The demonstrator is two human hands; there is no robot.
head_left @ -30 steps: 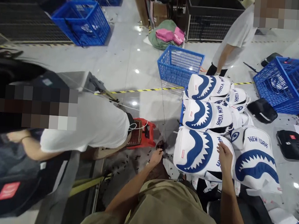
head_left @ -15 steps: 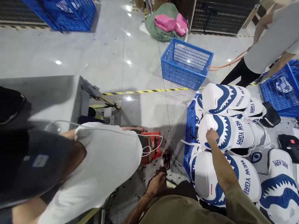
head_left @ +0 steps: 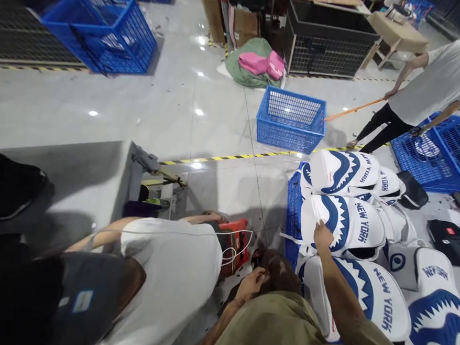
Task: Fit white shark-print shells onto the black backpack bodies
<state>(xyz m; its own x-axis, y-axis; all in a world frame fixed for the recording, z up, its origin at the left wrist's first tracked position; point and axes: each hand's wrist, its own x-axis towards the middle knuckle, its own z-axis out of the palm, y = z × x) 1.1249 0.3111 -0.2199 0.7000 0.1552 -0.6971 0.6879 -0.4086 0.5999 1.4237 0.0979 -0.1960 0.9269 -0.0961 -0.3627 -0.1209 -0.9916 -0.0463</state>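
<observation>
White backpacks with blue shark-mouth prints and "NEW YORK" lettering are stacked at the right. My right hand (head_left: 322,234) is closed on the front edge of the middle backpack (head_left: 348,225), gripping it. Another backpack (head_left: 346,171) lies above it and a third (head_left: 366,297) lies under my forearm. My left hand (head_left: 251,283) rests low by my knee, fingers curled; whether it holds anything I cannot make out. A blue crate (head_left: 292,216) stands on its side against the stack.
A person in a white shirt (head_left: 168,273) crouches at the left beside a red stool (head_left: 235,244). Another person (head_left: 428,94) stands at the far right pulling an orange strap on a blue basket (head_left: 291,119). More blue baskets (head_left: 106,30) and black bags (head_left: 451,240) lie around.
My right hand went from the nearest backpack up to the middle one and gripped it. The view swung left then back. The standing person stepped away to the right.
</observation>
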